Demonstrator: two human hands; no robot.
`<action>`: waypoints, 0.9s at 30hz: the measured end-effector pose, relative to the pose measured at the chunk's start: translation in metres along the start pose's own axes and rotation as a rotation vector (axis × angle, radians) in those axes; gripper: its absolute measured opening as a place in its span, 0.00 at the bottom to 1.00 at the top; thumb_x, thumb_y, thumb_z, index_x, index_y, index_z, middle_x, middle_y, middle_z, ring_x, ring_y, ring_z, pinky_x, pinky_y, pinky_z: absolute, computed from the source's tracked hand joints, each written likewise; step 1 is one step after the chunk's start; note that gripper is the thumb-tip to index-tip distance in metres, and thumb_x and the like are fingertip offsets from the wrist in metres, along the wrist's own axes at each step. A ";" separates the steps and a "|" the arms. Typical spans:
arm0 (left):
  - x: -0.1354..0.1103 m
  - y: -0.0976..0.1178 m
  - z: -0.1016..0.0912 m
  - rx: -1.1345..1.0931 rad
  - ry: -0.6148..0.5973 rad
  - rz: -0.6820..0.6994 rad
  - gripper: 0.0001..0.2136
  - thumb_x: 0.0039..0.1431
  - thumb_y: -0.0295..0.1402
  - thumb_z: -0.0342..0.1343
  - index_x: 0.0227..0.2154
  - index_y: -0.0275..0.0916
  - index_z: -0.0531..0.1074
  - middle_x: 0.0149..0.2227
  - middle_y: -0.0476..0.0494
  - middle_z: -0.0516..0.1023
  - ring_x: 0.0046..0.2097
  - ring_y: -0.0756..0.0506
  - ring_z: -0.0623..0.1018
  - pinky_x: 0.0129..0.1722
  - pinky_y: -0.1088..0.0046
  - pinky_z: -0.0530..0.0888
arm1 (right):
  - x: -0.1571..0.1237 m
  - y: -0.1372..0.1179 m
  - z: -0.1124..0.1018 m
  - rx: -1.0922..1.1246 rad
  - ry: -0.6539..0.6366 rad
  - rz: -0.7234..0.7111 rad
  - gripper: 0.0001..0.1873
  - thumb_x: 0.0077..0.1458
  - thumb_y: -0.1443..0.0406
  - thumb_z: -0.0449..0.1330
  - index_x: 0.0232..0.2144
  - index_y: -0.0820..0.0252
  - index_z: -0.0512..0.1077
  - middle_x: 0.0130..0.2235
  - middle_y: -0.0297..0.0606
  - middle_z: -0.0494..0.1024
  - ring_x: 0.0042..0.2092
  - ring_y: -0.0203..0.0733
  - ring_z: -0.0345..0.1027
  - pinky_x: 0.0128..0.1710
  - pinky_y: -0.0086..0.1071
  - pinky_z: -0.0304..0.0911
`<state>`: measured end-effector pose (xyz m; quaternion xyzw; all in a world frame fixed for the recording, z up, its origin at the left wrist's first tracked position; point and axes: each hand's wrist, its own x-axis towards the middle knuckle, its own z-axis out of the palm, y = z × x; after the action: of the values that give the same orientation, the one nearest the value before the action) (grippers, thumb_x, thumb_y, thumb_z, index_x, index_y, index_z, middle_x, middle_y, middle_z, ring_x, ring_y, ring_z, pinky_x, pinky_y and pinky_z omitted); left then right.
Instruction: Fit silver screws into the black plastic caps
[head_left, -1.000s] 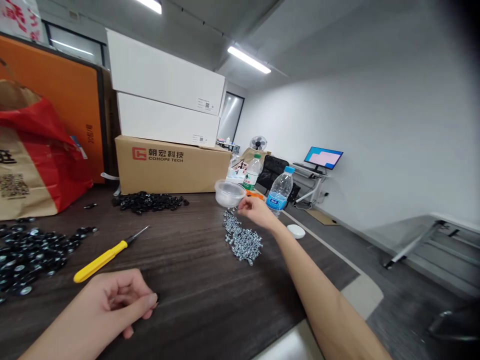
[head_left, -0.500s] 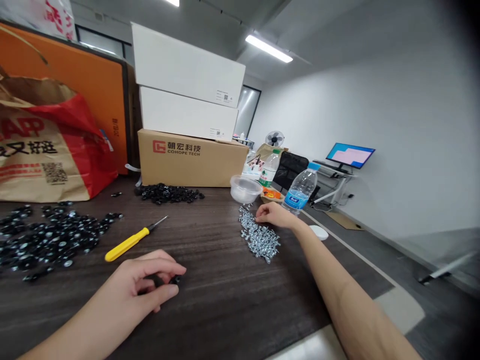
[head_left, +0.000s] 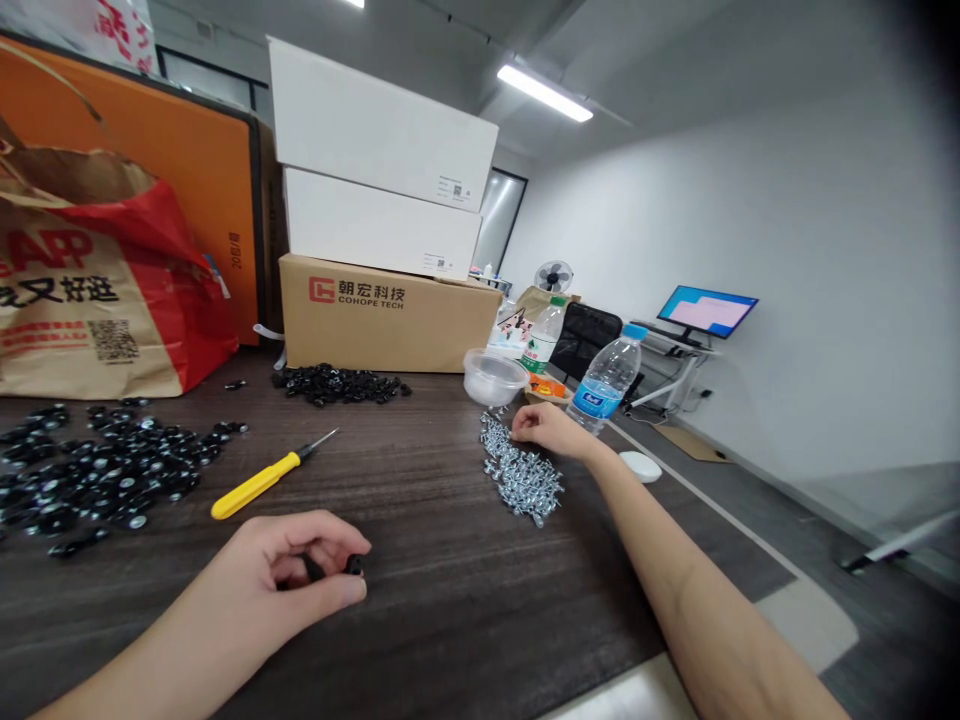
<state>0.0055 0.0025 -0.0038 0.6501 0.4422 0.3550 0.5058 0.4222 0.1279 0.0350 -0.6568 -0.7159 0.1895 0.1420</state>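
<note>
My left hand (head_left: 300, 570) pinches a small black plastic part (head_left: 355, 565) between thumb and forefinger, just above the table. At the upper right edge of a pile of small silver screws (head_left: 527, 482), my right hand (head_left: 547, 430) has its fingertips pressed together; anything between them is hidden. A screwdriver (head_left: 262, 482) with a yellow handle lies beyond my left hand. Farther left spreads a heap of black parts with shiny metal spots (head_left: 124, 470). Another pile of black pieces (head_left: 334, 384) lies before the cardboard box (head_left: 397, 325).
Behind the screws stands a clear plastic tub (head_left: 495, 380). A water bottle (head_left: 607, 385) is close beyond my right hand, with a white lid (head_left: 640, 466) beside my forearm. White boxes (head_left: 375, 120) are stacked on the cardboard box. A paper bag (head_left: 97, 290) stands at left.
My left thumb and forefinger have closed a little, and the black part between them shows more clearly. My right hand stays at the screws. The view has shifted slightly.
</note>
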 end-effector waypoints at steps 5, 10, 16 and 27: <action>0.001 0.006 0.003 0.018 0.023 0.010 0.11 0.44 0.42 0.69 0.30 0.42 0.83 0.25 0.50 0.75 0.27 0.48 0.74 0.23 0.78 0.72 | -0.002 0.001 -0.001 0.016 0.022 0.000 0.12 0.66 0.61 0.61 0.47 0.65 0.73 0.45 0.41 0.77 0.42 0.42 0.74 0.42 0.39 0.74; -0.001 0.011 0.005 0.026 0.057 0.002 0.11 0.41 0.40 0.68 0.29 0.42 0.83 0.25 0.48 0.79 0.28 0.46 0.76 0.27 0.77 0.74 | -0.002 0.002 0.000 0.029 0.002 -0.024 0.13 0.66 0.61 0.61 0.47 0.65 0.72 0.45 0.41 0.77 0.41 0.41 0.74 0.41 0.38 0.74; -0.002 0.022 0.005 0.069 0.051 0.090 0.05 0.40 0.38 0.68 0.21 0.43 0.82 0.25 0.48 0.76 0.25 0.48 0.73 0.23 0.79 0.71 | 0.000 0.003 0.000 0.023 -0.008 -0.048 0.11 0.66 0.61 0.61 0.45 0.65 0.73 0.41 0.39 0.77 0.38 0.39 0.74 0.38 0.36 0.74; -0.006 0.009 0.005 -0.005 0.095 -0.001 0.19 0.45 0.49 0.66 0.37 0.43 0.83 0.29 0.45 0.79 0.27 0.44 0.76 0.21 0.76 0.74 | 0.002 0.001 0.001 -0.063 0.026 -0.009 0.12 0.66 0.61 0.61 0.46 0.64 0.73 0.45 0.40 0.77 0.42 0.41 0.74 0.42 0.38 0.74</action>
<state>0.0100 -0.0054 0.0032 0.6312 0.4649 0.3863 0.4861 0.4221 0.1296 0.0333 -0.6600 -0.7227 0.1576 0.1314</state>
